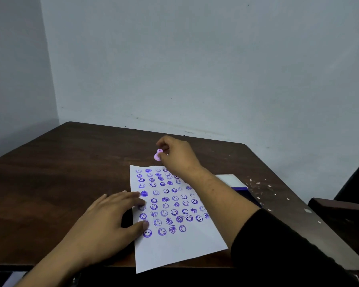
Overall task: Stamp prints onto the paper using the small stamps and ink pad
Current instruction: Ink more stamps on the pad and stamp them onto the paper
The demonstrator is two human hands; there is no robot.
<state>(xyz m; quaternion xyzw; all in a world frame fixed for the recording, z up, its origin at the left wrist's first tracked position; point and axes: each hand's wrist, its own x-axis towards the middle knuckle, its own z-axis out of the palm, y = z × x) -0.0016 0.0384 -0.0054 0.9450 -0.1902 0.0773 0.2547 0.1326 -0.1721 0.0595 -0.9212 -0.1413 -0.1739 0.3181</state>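
Observation:
A white sheet of paper [187, 243] lies on the dark wooden table [71, 172], covered in several rows of purple smiley and flower prints. My left hand [110, 220] rests flat with fingers spread on the paper's left edge. My right hand [176, 156] reaches past the paper's far edge and pinches a small pink stamp [158, 154] just above the table. The ink pad [235, 182], white with a blue edge, sits to the right of the paper, partly hidden by my right forearm.
Pale flecks are scattered on the table's right side [263, 191]. A dark chair part [340, 210] stands at the right edge. The table meets a blue-grey wall [195, 69] at the back. The paper's near corner overhangs the table's front edge.

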